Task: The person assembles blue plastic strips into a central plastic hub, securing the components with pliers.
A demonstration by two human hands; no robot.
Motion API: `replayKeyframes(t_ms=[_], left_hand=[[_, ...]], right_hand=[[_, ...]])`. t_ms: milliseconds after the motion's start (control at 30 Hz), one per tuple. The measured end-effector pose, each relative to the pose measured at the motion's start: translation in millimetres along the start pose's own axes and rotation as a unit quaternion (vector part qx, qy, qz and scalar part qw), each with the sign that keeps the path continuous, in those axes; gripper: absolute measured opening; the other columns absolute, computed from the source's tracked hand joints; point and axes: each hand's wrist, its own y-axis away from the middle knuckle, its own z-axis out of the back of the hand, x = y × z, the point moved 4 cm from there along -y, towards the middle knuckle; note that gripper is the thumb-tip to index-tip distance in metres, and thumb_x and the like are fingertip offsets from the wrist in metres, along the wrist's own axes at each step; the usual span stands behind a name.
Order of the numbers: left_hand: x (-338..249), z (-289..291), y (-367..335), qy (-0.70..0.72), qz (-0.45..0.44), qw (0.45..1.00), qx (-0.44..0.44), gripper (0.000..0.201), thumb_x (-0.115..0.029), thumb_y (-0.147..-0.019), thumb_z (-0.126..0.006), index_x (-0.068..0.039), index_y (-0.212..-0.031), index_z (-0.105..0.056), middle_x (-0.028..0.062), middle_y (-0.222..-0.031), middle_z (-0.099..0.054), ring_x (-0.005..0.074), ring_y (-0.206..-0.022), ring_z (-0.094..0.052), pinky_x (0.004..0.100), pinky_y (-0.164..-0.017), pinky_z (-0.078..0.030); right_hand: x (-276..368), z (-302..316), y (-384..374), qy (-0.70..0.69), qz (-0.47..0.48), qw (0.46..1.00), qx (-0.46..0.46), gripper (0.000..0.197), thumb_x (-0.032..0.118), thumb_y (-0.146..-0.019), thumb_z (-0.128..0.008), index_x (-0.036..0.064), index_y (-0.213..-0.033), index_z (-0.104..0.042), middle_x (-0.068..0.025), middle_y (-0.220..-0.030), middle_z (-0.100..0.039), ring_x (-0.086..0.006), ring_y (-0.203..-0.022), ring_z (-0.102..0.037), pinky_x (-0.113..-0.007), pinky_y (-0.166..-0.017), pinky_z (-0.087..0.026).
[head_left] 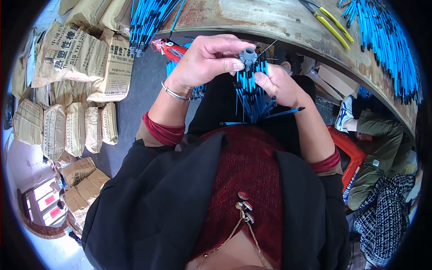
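Observation:
My left hand (202, 60) is raised in front of me, with thumb and fingers pinched around a grey plastic fitting (249, 56) that has a round hole in its top. Just to its right, my right hand (280, 85) is closed around a bundle of thin blue rods (253, 101) with black ends. The fitting sits against the upper end of this bundle; whether a rod is inside it I cannot tell. The rods fan out toward my lap, and a few stick out sideways. Most of my right fingers are hidden behind the bundle.
A wooden bench (252, 15) with a curved-looking edge runs ahead of me, bearing yellow-handled pliers (332, 29) and a big pile of blue rods (382, 45). More rods (153, 18) lie at the left end. Paper sacks (74, 58) are stacked at left. A seated person's green trousers (378, 144) show at right.

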Motion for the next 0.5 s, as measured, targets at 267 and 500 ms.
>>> replayKeyframes(t_ms=[267, 500], left_hand=[[6.1, -5.2, -5.4, 0.068, 0.029, 0.997, -0.003, 0.038, -0.002, -0.076, -0.067, 0.001, -0.113, -0.058, 0.0048, -0.087, -0.06, 0.0099, -0.072, -0.058, 0.0213, -0.063, -0.049], [48.0, -26.6, -10.8, 0.213, 0.061, 0.933, -0.284, 0.035, -0.006, -0.079, -0.067, 0.005, -0.11, -0.056, 0.0058, -0.084, -0.064, 0.0105, -0.068, -0.06, 0.0234, -0.06, -0.05]], right_hand=[[2.6, -8.6, 9.4, -0.188, -0.004, 0.982, -0.033, 0.043, 0.042, -0.093, -0.042, 0.0031, -0.103, -0.058, -0.0081, -0.091, -0.063, -0.0169, -0.082, -0.06, -0.03, -0.078, -0.047], [1.4, 1.6, 10.9, -0.052, -0.082, 0.96, -0.261, 0.036, 0.035, -0.093, -0.046, 0.0017, -0.101, -0.057, -0.0106, -0.085, -0.063, -0.0197, -0.076, -0.06, -0.031, -0.071, -0.047]])
